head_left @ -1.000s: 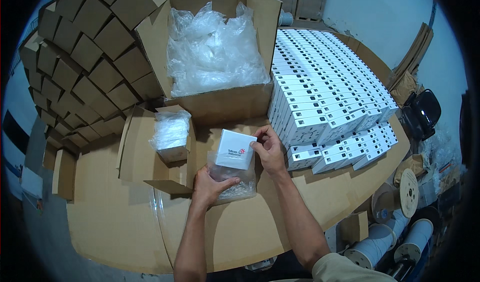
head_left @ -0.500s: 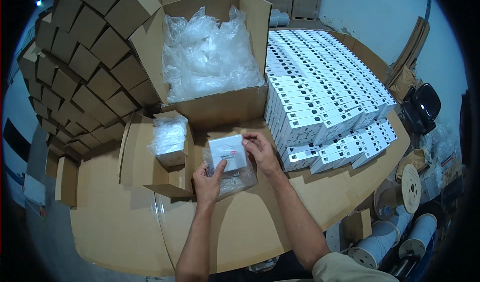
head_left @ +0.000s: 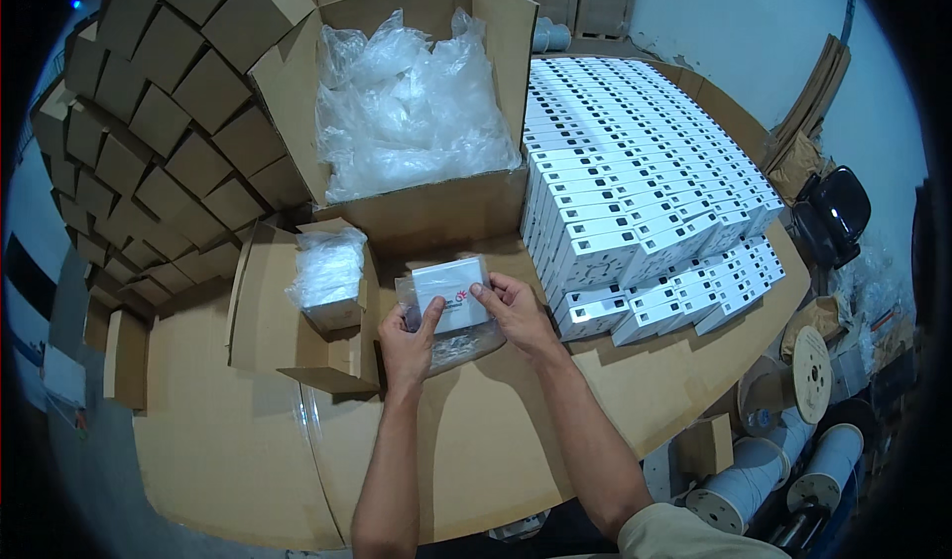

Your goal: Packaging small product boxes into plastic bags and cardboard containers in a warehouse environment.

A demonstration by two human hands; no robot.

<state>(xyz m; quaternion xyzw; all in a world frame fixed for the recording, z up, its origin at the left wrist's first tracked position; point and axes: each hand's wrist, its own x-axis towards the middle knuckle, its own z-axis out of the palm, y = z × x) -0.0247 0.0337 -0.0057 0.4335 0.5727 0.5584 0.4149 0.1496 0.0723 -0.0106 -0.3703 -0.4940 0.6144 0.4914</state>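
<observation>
A flat white box (head_left: 446, 283) with a small red mark is held between my two hands over the table. My left hand (head_left: 407, 346) grips its left side, the thumb pressed on the top face. On the right side my right hand (head_left: 518, 313) holds it with the thumb on the face and the fingers behind. A clear plastic bag (head_left: 464, 347) lies around and below the box; how far the box sits inside it I cannot tell. Just left stands an open cardboard carton (head_left: 332, 366) with several plastic-wrapped packs (head_left: 332, 269) in it.
Behind my hands a large carton (head_left: 436, 202) holds a heap of clear plastic bags (head_left: 412, 113). Stacked white boxes (head_left: 635, 202) fill the right side. Brown cartons (head_left: 159, 123) are piled on the left. Cable reels (head_left: 811, 375) stand beyond the table's right edge.
My right hand has shifted from the box's upper corner down its right side, its thumb now on the face. The box has tilted slightly and moved a little away from me.
</observation>
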